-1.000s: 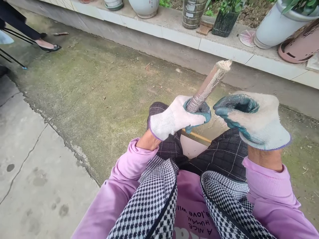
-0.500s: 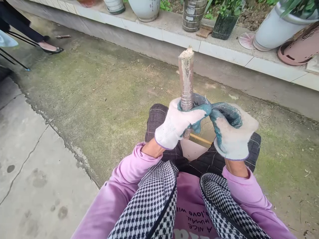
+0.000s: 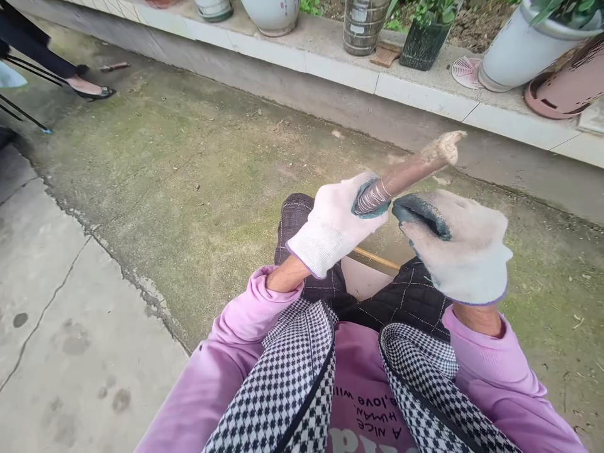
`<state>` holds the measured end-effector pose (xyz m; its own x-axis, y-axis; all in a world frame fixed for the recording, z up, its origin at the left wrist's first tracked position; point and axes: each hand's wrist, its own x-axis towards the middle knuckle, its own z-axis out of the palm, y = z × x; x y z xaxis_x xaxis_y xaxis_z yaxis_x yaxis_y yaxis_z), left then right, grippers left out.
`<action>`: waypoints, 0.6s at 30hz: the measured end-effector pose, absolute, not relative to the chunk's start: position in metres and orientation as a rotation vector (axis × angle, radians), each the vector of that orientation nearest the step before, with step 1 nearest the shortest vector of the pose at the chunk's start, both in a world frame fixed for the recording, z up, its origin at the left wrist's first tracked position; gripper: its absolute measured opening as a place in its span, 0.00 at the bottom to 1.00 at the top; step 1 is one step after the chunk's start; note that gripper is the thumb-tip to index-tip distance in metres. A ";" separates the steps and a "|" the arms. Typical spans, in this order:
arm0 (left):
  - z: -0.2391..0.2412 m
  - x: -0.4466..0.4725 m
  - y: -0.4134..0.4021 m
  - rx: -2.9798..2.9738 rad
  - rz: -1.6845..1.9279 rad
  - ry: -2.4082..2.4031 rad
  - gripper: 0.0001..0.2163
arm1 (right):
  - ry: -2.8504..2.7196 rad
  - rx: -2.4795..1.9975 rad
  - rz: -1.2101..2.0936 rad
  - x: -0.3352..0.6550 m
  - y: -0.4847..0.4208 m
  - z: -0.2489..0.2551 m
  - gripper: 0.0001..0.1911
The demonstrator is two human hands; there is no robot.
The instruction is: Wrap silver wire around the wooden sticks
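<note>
My left hand (image 3: 337, 217), in a white work glove with a dark green coated palm, is wrapped round a wooden stick (image 3: 415, 170). The stick is tilted up to the right, and its far end is rough and broken. Thin wire (image 3: 372, 197) is coiled round it in several turns, just where it comes out of my fist. Close to the right, my gloved right hand (image 3: 453, 242) is closed with thumb and fingers pressed together. What it pinches, if anything, is too small to make out.
Flower pots, among them a white pot (image 3: 523, 50) and a black pot (image 3: 422, 47), stand on a tiled ledge (image 3: 340, 72) ahead. At far left are another person's leg and shoe (image 3: 97, 93), with a short stick (image 3: 114, 66) on the ground behind.
The stick has swung from upright to leaning right as my left hand turned over. My right hand has shifted a little to the right, apart from the left.
</note>
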<state>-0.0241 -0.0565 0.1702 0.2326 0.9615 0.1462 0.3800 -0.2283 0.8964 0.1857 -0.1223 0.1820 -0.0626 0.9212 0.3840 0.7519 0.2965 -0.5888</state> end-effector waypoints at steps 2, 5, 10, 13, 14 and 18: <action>0.179 -0.028 -0.053 1.677 0.863 1.158 0.08 | -1.866 -1.499 0.334 0.192 -0.116 0.189 0.04; 0.191 -0.034 -0.049 1.458 0.655 0.984 0.09 | -1.606 -1.437 0.705 0.195 -0.105 0.189 0.02; 0.187 -0.036 -0.052 1.095 0.544 0.760 0.18 | -1.105 -1.135 1.345 0.187 -0.093 0.168 0.19; 0.172 -0.032 -0.054 0.934 0.582 0.648 0.21 | -1.017 -1.022 1.416 0.179 -0.095 0.157 0.22; 0.168 -0.030 -0.055 0.897 0.597 0.605 0.22 | -0.996 -1.016 1.399 0.176 -0.097 0.155 0.22; 0.160 -0.023 -0.057 0.790 0.654 0.568 0.24 | -0.931 -1.098 1.158 0.163 -0.104 0.150 0.17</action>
<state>-0.0230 -0.0572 0.1603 0.6659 0.7140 -0.2163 -0.3147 0.5316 0.7864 0.1625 -0.1041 0.1495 0.1760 0.9843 0.0106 -0.2217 0.0501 -0.9738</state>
